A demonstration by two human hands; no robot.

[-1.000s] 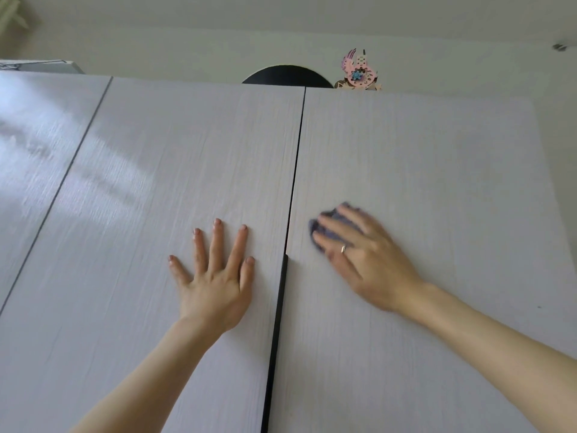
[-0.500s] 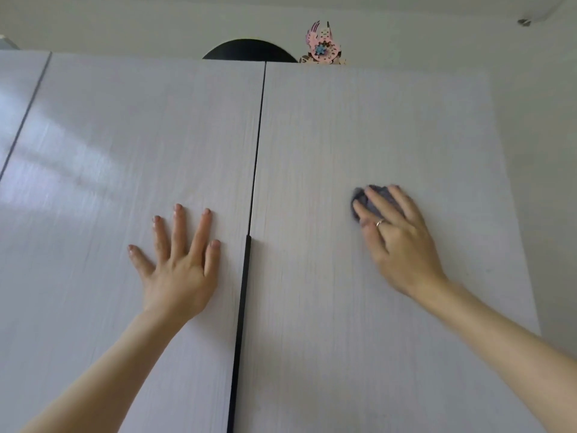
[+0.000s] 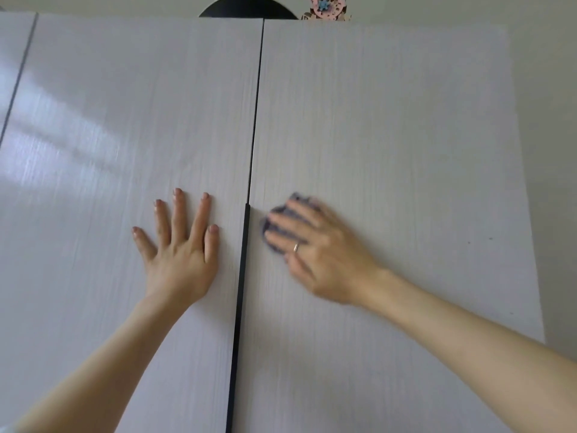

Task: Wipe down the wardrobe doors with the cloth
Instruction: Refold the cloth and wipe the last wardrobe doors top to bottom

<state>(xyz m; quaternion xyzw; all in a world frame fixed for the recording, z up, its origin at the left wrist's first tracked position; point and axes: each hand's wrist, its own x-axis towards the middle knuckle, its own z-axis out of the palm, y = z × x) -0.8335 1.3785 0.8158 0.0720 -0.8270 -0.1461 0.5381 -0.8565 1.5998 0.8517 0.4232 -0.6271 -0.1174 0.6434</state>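
Observation:
Two pale wood-grain wardrobe doors fill the view, the left door and the right door, with a dark gap between them. My left hand lies flat on the left door with its fingers spread, just left of the gap. My right hand presses a small bunched grey-blue cloth against the right door, close to the gap. Its fingers lie fairly straight over the cloth, and most of the cloth is hidden under them. The right hand is blurred.
Another door panel shows at the far left. On top of the wardrobe sit a black round object and a pink ornament. A plain wall runs along the right door's outer edge.
My right hand has swept the cloth out to the right and back left towards the gap. My left hand has stayed flat on the left door. The camera has shifted.

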